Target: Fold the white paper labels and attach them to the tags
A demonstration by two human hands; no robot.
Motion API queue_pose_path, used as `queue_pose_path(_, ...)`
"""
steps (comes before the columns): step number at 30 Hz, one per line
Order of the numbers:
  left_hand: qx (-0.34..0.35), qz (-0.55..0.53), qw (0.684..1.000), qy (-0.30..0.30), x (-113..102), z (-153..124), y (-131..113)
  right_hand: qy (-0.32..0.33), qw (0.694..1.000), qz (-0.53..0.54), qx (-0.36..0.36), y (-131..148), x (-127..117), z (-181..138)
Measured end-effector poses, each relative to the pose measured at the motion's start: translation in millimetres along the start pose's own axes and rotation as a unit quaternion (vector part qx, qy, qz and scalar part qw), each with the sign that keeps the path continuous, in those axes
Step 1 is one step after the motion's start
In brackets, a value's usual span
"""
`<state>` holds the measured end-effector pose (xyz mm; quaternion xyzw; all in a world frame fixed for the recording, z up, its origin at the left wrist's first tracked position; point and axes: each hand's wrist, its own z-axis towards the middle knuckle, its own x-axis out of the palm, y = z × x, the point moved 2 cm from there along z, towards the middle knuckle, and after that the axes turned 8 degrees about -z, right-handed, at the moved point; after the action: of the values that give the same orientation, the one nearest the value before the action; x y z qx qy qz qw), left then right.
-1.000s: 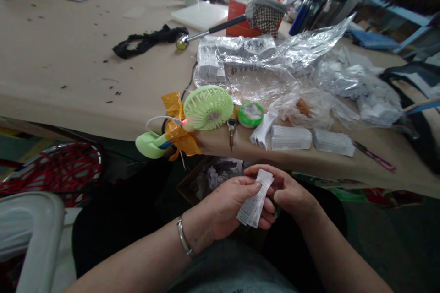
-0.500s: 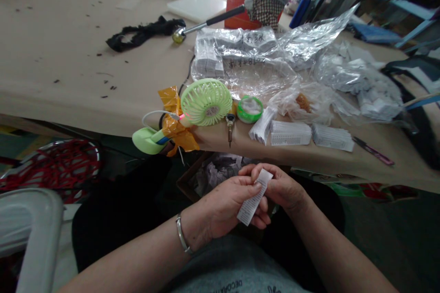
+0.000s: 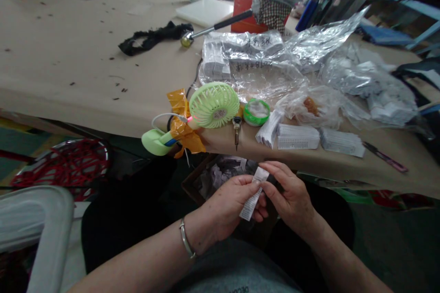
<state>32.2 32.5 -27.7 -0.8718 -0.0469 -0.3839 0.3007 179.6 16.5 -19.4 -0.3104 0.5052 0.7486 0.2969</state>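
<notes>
Over my lap, my left hand [image 3: 237, 194] pinches a white printed label [image 3: 250, 206] under its thumb, the other fingers curled behind. My right hand [image 3: 290, 190] is at the label's upper end, its thumb tip by the label's edge and its index fingertip at the top. What its other fingers do behind is hidden. Below and behind the hands stands a cardboard box [image 3: 192, 187] with crumpled paper pieces [image 3: 223, 169]. At the table edge beyond are stacks of labels [image 3: 298, 136] and a green round tin [image 3: 256, 112] with whitish stuff in it.
A light green fan [image 3: 215, 105] is taped at the table edge beside a soldering-iron-like tip [image 3: 237, 135]. Clear plastic bags [image 3: 261, 73] lie behind. A pink-handled cutter [image 3: 387, 158] lies to the right. Further back are a hammer-like tool [image 3: 220, 25] and black cloth [image 3: 151, 41].
My right hand has opened out somewhat, its index finger stretching to the label's top. The label stays in my left hand. The whole view has shifted slightly.
</notes>
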Motion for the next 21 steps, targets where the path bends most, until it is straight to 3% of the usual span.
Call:
queue_pose_path(4,-0.005,-0.008,1.0,-0.002,-1,0,1,-0.006,1.0,0.003,0.0,3,3,1)
queue_pose_path(8,0.008,-0.004,1.0,-0.015,-2,-2,-1,-0.014,0.989,0.12,0.089,2,6,2)
queue_pose_path(13,0.036,0.002,0.999,-0.029,-4,-6,-4,0.044,0.92,0.318,0.223,-5,21,8)
queue_pose_path(17,0.051,0.015,0.998,-0.033,-8,-9,-4,0.067,0.873,0.406,0.261,-7,33,13)
queue_pose_path(21,0.069,0.034,0.996,-0.038,-14,-10,-4,0.072,0.853,0.447,0.259,-4,39,18)
